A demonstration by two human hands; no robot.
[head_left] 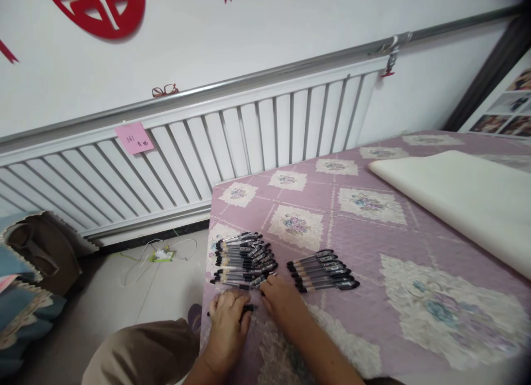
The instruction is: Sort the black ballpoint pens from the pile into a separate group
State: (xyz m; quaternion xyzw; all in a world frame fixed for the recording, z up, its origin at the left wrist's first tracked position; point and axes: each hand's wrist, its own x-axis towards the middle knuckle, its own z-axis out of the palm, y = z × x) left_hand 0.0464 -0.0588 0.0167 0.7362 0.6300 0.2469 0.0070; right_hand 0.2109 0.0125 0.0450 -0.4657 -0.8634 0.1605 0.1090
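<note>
My left hand (pixel 229 320) is closed around a black-capped pen (pixel 248 307), whose dark other end shows at the far side of the hand. My right hand (pixel 277 296) has its fingers pinched together at the end of the nearest pen (pixel 236 284) in a larger group; the fingertips partly hide that end. This group of pens (pixel 244 258), clear-barrelled with black caps, lies in loose rows just beyond both hands. To the right of my right hand, a smaller group of similar pens (pixel 323 271) is lined up side by side, caps pointing right.
A bed or padded surface with a purple floral cover (pixel 307 191) carries the pens. A folded cream sheet (pixel 464 191) lies at right. Behind runs a white radiator (pixel 257 130) with a pink note (pixel 134 138). Cables and a power strip (pixel 162 255) sit on the floor at left.
</note>
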